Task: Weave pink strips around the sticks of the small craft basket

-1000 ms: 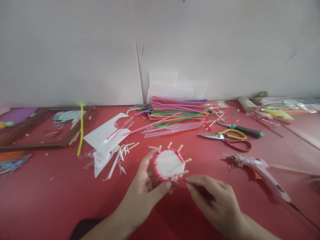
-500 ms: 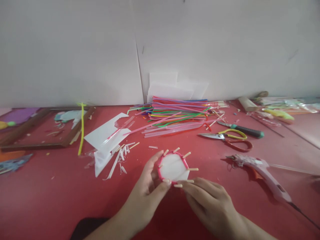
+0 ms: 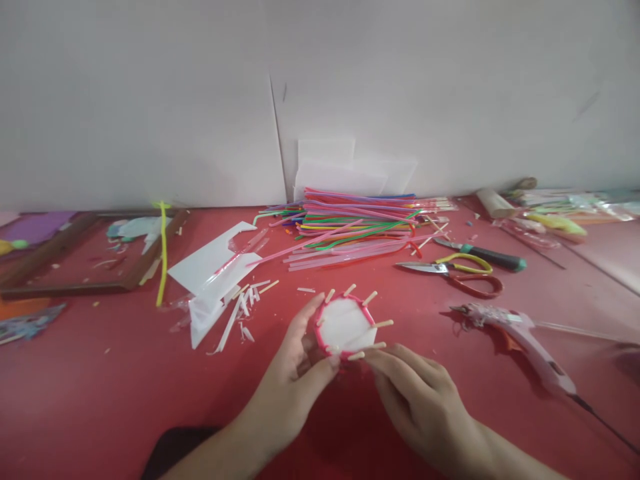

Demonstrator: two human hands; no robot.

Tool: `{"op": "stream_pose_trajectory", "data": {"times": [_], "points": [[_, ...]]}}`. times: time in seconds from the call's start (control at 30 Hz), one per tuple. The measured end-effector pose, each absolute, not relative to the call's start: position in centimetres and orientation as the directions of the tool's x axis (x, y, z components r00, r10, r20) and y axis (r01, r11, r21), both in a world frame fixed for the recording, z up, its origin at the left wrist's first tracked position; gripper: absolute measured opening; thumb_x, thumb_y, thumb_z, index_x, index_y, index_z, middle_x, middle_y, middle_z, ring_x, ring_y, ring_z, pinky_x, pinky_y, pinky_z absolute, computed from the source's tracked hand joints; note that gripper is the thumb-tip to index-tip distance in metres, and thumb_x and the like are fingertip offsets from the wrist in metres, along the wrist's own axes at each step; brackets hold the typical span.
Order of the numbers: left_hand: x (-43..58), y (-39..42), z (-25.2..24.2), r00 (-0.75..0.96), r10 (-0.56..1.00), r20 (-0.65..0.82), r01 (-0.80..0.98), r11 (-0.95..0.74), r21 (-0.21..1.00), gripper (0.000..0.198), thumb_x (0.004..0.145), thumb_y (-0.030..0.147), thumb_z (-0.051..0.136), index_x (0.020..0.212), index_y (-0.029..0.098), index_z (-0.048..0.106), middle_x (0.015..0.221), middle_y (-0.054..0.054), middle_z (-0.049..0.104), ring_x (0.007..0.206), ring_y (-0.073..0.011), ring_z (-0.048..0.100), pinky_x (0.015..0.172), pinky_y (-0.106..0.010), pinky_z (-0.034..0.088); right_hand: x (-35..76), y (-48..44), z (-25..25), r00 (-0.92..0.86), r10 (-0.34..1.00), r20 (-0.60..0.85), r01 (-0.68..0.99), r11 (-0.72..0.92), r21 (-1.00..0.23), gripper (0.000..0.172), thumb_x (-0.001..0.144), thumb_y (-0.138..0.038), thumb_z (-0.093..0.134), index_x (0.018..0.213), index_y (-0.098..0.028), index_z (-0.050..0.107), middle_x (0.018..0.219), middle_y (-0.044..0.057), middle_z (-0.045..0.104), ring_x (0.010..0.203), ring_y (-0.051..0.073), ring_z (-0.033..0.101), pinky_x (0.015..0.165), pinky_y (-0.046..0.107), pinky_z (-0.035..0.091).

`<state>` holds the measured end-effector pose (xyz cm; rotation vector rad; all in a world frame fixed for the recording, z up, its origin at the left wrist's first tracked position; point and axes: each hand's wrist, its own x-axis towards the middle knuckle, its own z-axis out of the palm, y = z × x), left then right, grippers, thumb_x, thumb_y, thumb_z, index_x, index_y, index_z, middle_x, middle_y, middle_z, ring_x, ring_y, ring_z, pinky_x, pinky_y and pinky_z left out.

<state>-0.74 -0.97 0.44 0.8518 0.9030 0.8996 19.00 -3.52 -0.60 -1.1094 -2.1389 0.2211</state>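
Observation:
A small white disc (image 3: 345,325) ringed by a pink straw, with several short wooden sticks poking out around its rim, is held just above the red table. My left hand (image 3: 295,373) grips it from the left, thumb under the near edge and fingers behind. My right hand (image 3: 417,397) pinches the near right edge of the disc, fingertips by the lowest sticks. Both hands are closed on the piece.
A pile of coloured straws (image 3: 350,227) lies behind the disc. Scissors (image 3: 450,272) and a green-handled knife (image 3: 480,255) lie to the right, a pink glue gun (image 3: 520,340) nearer. White paper scraps (image 3: 215,280) and a wooden frame (image 3: 75,253) lie left.
The disc has been turned a little between my fingers and sits slightly higher in view; my right fingertips shifted along its near edge. Everything on the table stayed put.

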Motion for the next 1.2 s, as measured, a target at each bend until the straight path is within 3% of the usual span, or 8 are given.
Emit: {"op": "stream_pose_trajectory", "data": {"times": [0.2,0.3,0.4,0.57,0.77,0.93,1.2], "points": [[-0.6,-0.9,0.3,0.35,0.899,-0.262,-0.326,0.38,0.866,0.067,0.09,0.032,0.064,0.15,0.032,0.033,0.132,-0.01,0.064,0.116,-0.0263,0.063,0.108,-0.045,0.041,18.8,-3.1,0.0,-0.358,0.788,0.5,0.682,0.587,-0.437,0.038,0.088,-0.001,0.04,0.108,-0.02,0.066,0.082,0.005,0.07,0.064,0.012,0.069,0.06,0.02,0.057],[-0.5,-0.9,0.8,0.364,0.885,-0.291,-0.29,0.404,0.867,0.071,0.09,0.034,0.064,0.151,0.033,0.027,0.13,-0.011,0.064,0.101,-0.0252,0.069,0.091,-0.041,0.053,18.6,-3.1,0.2,-0.331,0.808,0.487,0.696,0.558,-0.453,0.038,0.087,-0.001,0.039,0.102,-0.021,0.068,0.083,0.005,0.07,0.066,0.011,0.069,0.062,0.018,0.056],[-0.4,-0.9,1.2,0.375,0.869,-0.322,-0.268,0.434,0.86,0.075,0.089,0.034,0.065,0.152,0.031,0.024,0.123,-0.011,0.067,0.085,-0.0213,0.07,0.077,-0.037,0.056,18.5,-3.2,0.2,-0.308,0.826,0.472,0.698,0.534,-0.478,0.037,0.089,-0.002,0.039,0.102,-0.02,0.068,0.084,0.005,0.07,0.066,0.01,0.068,0.062,0.017,0.055],[-0.3,-0.9,1.2,0.415,0.857,-0.306,-0.306,0.448,0.84,0.078,0.088,0.031,0.068,0.152,0.031,0.024,0.12,-0.009,0.068,0.086,-0.019,0.07,0.084,-0.037,0.056,18.6,-3.4,-0.2,-0.295,0.828,0.477,0.685,0.532,-0.498,0.031,0.092,-0.006,0.044,0.105,-0.019,0.069,0.077,0.004,0.068,0.058,0.01,0.065,0.053,0.017,0.052],[-0.2,-1.0,1.3,0.421,0.846,-0.327,-0.325,0.477,0.816,0.078,0.087,0.027,0.068,0.152,0.031,0.024,0.119,-0.009,0.068,0.087,-0.0212,0.072,0.082,-0.036,0.057,18.6,-3.5,-0.2,-0.252,0.857,0.449,0.633,0.497,-0.593,0.033,0.091,-0.004,0.042,0.104,-0.019,0.068,0.079,0.004,0.066,0.062,0.011,0.066,0.057,0.018,0.053],[0.0,-1.0,1.4,0.432,0.832,-0.349,-0.327,0.505,0.799,0.085,0.086,0.029,0.069,0.154,0.031,0.017,0.116,-0.01,0.068,0.079,-0.0197,0.073,0.077,-0.034,0.058,18.5,-3.5,-0.2,-0.242,0.867,0.435,0.615,0.484,-0.622,0.034,0.09,-0.003,0.041,0.102,-0.02,0.068,0.081,0.004,0.067,0.063,0.011,0.066,0.057,0.018,0.052],[-0.1,-1.0,1.1,0.422,0.849,-0.318,-0.346,0.475,0.809,0.09,0.084,0.031,0.073,0.155,0.032,0.018,0.108,-0.007,0.073,0.084,-0.0179,0.073,0.082,-0.031,0.058,18.6,-3.4,-0.5,-0.258,0.857,0.446,0.588,0.506,-0.631,0.033,0.092,-0.005,0.045,0.107,-0.021,0.069,0.086,0.004,0.069,0.069,0.01,0.068,0.062,0.018,0.054]]}}
